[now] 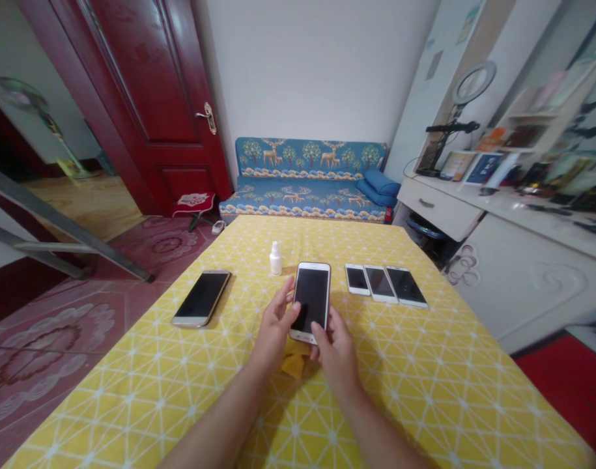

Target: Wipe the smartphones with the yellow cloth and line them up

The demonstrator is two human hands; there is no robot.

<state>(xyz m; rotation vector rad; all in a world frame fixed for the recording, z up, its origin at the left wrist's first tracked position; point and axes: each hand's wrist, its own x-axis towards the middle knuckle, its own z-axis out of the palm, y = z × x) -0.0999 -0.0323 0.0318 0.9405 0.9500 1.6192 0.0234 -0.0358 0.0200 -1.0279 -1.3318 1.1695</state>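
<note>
Held phone: white smartphone (311, 301), dark screen up, lifted off the yellow tablecloth (425, 391), long axis running away from the person; its near end sits between both sets of fingers.
Left hand (277, 326): grasping the phone's left edge, thumb laid over the lower left of the screen, other fingers curled behind/under; not fully visible.
Right hand (335, 348): grasping the phone's bottom right corner, thumb tip on the lower bezel, rest of fingers tucked beneath, so can't tell their exact hold.
Cloth: small yellow cloth (294, 363) just under the fingers, betw. the two wrists, partly hidden by the hands; can't tell whether a finger pinches it.
Bottle: small white bottle (275, 258) upright, just beyond the left fingertips, a bit left of the phone's far end, not touching it.
Phone row: three white phones (383, 284) screen up, side by side & touching or nearly so, right of the right-hand fingers, beyond them.
Gold phone: gold-edged smartphone (201, 298) flat, screen up, well left of the left fingers, angled.
Farther out: blue deer-print sofa (307, 179) past the table's far edge; dark red door (151, 98) far left; white desk (497, 215) w/ ring light (473, 83) far right.
</note>
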